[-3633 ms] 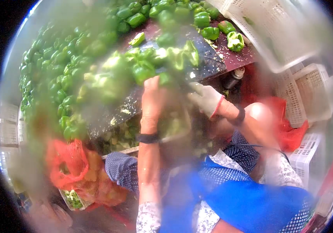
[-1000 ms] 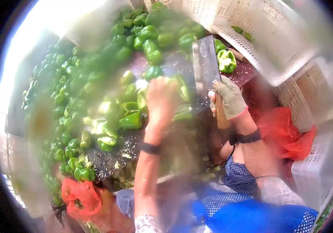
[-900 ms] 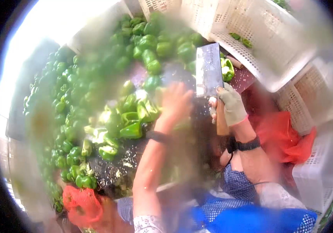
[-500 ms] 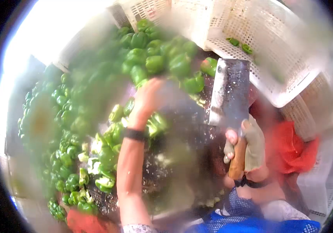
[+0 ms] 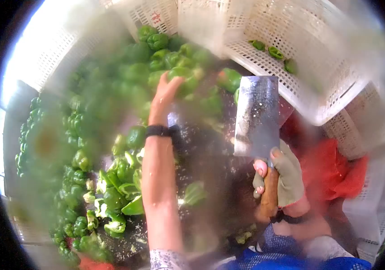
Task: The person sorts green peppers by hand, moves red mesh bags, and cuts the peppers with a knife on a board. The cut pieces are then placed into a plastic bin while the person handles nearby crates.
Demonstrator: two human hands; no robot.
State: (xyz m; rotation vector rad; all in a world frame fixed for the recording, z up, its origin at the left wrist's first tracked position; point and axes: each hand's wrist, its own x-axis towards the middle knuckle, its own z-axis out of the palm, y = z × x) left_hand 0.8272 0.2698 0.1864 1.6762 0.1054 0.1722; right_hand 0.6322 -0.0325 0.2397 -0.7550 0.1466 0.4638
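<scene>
At six o'clock, nearest the camera, a blue garment (image 5: 291, 263) and a patterned sleeve (image 5: 167, 260) show along the lower edge. Just beyond, at four o'clock, the right hand (image 5: 282, 184) wears a grey glove with open tips; its fingers (image 5: 260, 170) are curled tight around the wooden handle of a cleaver (image 5: 257, 117), whose broad, speckled blade stands up toward twelve o'clock, flat side to the camera. At five o'clock from the blade a red net bag (image 5: 331, 173) lies blurred.

At seven o'clock cut pepper pieces (image 5: 120, 198) lie on the dark, wet bench (image 5: 210, 148), with one piece (image 5: 195, 192) apart at centre. The left forearm runs up the middle, a black wristband (image 5: 158, 131) on it. The left hand (image 5: 164, 96) reaches toward eleven o'clock, fingers (image 5: 174, 82) held together and laid against a whole green pepper (image 5: 183, 76) at the edge of the pile (image 5: 125, 81); whether they grip it is unclear through the blur.

Farthest off, from twelve to two o'clock, a white crate (image 5: 300, 58) holds a few peppers (image 5: 273, 51).
</scene>
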